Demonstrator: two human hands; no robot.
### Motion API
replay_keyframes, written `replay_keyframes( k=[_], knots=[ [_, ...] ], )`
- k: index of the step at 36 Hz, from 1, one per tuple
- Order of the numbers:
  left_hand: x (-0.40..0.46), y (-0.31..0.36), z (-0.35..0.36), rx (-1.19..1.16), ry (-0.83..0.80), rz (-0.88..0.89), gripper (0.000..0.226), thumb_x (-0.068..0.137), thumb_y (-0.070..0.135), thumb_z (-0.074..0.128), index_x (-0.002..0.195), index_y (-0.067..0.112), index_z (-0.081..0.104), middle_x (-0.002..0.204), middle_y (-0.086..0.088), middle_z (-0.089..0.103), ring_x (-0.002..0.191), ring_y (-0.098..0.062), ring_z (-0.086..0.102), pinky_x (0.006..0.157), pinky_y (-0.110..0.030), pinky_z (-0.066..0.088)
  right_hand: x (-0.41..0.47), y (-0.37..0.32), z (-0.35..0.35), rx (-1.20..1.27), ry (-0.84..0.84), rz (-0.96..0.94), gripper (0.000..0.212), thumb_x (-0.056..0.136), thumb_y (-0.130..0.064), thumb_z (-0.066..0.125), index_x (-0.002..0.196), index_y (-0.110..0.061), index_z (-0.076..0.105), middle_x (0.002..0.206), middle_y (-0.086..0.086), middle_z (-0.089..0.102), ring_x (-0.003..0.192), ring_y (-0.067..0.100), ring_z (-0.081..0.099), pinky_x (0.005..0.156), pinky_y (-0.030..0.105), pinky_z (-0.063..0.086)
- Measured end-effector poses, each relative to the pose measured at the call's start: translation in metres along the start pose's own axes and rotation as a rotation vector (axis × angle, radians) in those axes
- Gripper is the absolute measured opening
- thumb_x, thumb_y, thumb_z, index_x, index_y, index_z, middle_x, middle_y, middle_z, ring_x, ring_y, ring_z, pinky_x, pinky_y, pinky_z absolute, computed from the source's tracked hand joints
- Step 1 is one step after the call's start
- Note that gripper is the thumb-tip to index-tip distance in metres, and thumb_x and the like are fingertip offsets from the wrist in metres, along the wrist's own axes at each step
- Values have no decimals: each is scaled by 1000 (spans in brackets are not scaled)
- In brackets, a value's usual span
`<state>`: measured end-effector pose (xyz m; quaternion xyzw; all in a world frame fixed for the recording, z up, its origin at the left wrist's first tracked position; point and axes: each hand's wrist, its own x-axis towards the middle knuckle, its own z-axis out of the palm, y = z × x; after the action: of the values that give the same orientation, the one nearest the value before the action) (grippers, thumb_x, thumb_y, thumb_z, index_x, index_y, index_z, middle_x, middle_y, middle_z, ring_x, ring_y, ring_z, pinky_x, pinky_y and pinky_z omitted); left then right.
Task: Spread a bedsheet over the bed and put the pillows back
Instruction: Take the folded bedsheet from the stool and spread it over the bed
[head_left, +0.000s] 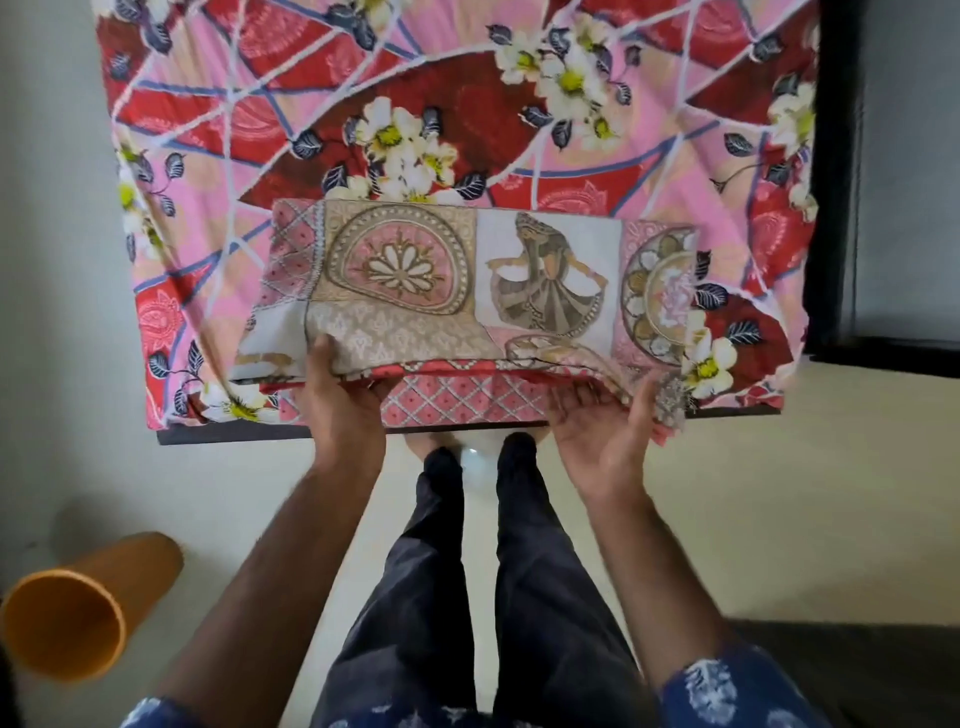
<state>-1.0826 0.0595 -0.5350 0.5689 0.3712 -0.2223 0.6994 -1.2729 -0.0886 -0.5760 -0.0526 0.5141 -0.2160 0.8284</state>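
A folded bedsheet (467, 291), beige and pink with a dancer figure and round medallions, lies at the near edge of the bed. The bed (467, 104) is covered with a red and pink floral sheet. My left hand (343, 384) grips the folded sheet's near edge, thumb on top and fingers underneath. My right hand (602, 421) is palm-up under the right near edge, its fingers reaching beneath the cloth. No pillows are in view.
An orange cylinder (78, 608) lies on the pale floor at the lower left. A dark frame (841, 182) runs along the bed's right side. My legs in dark trousers (467, 571) stand right against the bed's near edge.
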Motion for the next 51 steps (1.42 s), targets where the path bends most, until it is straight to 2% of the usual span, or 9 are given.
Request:
replay_keyframes(
  k=[5, 16, 21, 26, 29, 33, 38, 43, 51],
  knots=[
    [-4, -17, 2, 28, -74, -26, 17, 101, 25, 57, 109, 12, 65, 82, -9, 66, 84, -28, 64, 85, -51, 59, 14, -18, -1, -141, 179, 116, 38, 100, -41, 56, 112, -6, 65, 100, 12, 71, 92, 25, 70, 84, 39, 62],
    [-4, -3, 33, 23, 106, 41, 14, 98, 28, 57, 107, 21, 64, 95, 3, 71, 90, -17, 68, 68, -29, 55, -10, -47, 47, -155, 252, -27, 11, 100, -18, 61, 94, -15, 69, 76, -1, 70, 62, 12, 66, 53, 23, 53],
    [12, 75, 140, -40, -190, 218, 14, 104, 23, 49, 99, 19, 60, 74, 3, 65, 71, -14, 63, 66, -31, 52, 39, -121, 166, -334, 31, -240, 22, 102, -21, 58, 118, -15, 71, 108, 2, 74, 89, 18, 71, 75, 32, 58],
    [30, 129, 211, 148, -410, 390, 57, 98, 47, 44, 151, 28, 38, 143, 13, 54, 129, -18, 59, 93, -43, 46, 76, -169, 227, -682, -227, -399, 60, 91, -30, 68, 148, -36, 49, 148, -1, 56, 136, 36, 52, 103, 47, 51],
    [34, 117, 195, 368, -386, 490, 72, 88, 57, 47, 153, 29, 33, 153, 7, 43, 139, -19, 47, 102, -42, 41, 86, -161, 227, -857, -271, -471, 61, 96, -31, 65, 152, -30, 42, 159, -1, 41, 136, 20, 51, 111, 41, 46],
    [68, 69, 134, 825, -356, 616, 35, 102, 19, 55, 137, 14, 52, 140, 0, 50, 128, -19, 50, 108, -43, 41, 106, -123, 156, -1407, -280, -473, 55, 104, -20, 57, 155, -26, 38, 162, -9, 27, 142, 12, 37, 93, 17, 42],
    [124, 14, 34, 1425, -237, 548, 62, 88, 11, 76, 143, 2, 48, 154, -25, 34, 144, -45, 32, 115, -56, 32, 150, -94, 50, -2264, -281, -659, 83, 98, -49, 56, 163, -34, 7, 170, 0, -19, 158, 28, -5, 121, 67, 14],
    [127, 9, -17, 1635, -83, 471, 83, 88, 27, 75, 156, 25, 26, 167, -12, 9, 151, -45, 13, 112, -71, 25, 145, -92, 49, -2329, -189, -792, 82, 97, -48, 58, 163, -34, 11, 171, 3, -16, 157, 28, -11, 120, 63, -6],
    [116, 25, -37, 1524, -26, 519, 73, 84, 13, 75, 147, 11, 37, 132, -24, 52, 117, -47, 54, 91, -58, 48, 134, -73, 74, -2370, -127, -715, 80, 91, -30, 66, 160, -21, 26, 171, 11, -3, 156, 39, 2, 123, 65, 10]
  ],
)
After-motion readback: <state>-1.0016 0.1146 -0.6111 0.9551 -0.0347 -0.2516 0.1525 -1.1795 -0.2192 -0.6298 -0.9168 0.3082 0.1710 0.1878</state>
